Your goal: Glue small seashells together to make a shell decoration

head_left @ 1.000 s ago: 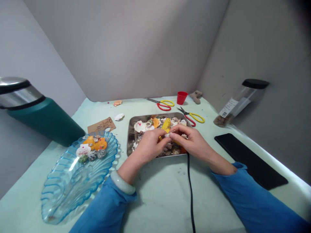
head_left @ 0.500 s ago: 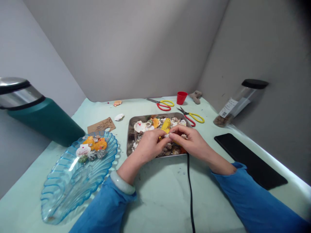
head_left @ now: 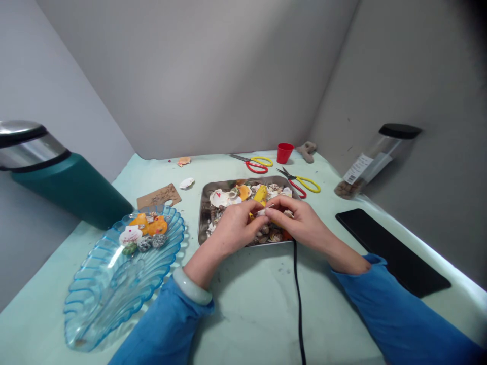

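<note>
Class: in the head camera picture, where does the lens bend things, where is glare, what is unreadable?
Head view: wide-angle bending makes the green flask and the jar lean outward; the top right corner darkens; a bright strip glares along the table edge at right; the small pale piece pinched by left hand and right hand is too small to identify.

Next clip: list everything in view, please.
metal tray: one, silver, centre, full of shells
shell-shaped dish: one, clear blue, left of tray
flask: one, teal with steel top, far left
card: one, brown, behind dish
scissors: two, yellow-red handles, behind tray
cup: one, red, back
jar: one, clear, black lid, right wall
flat device: one, black, right
cable: one, black, front of tray
small pale piece: one, whitish, pinched between both hands
left hand: one, over tray, bangle on wrist
right hand: one, over tray, blue sleeve
</note>
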Demonstrator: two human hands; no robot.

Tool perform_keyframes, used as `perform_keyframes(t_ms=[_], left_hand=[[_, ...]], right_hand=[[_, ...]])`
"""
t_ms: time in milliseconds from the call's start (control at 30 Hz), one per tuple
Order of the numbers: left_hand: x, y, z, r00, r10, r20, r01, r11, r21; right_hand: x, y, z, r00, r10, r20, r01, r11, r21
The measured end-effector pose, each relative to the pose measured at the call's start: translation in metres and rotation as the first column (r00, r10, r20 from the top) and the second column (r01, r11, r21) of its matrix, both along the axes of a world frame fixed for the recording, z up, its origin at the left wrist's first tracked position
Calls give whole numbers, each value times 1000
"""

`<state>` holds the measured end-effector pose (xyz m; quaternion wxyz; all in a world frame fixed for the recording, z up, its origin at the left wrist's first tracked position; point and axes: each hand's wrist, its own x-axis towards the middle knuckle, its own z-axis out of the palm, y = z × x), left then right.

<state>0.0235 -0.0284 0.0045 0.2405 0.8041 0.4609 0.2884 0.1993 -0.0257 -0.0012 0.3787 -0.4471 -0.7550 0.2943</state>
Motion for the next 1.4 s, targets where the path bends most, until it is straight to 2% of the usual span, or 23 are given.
perform_keyframes(t_ms=[500,1400], left_hand=[[0,3,-1,995,-19,-99,25,998,57],[0,3,-1,996,-16,-83,22,998,65]], right_hand=[[-1,-1,2,999,-18,26,19,1000,-12],[-2,0,1,1000,-26,7,26,1000,-17]])
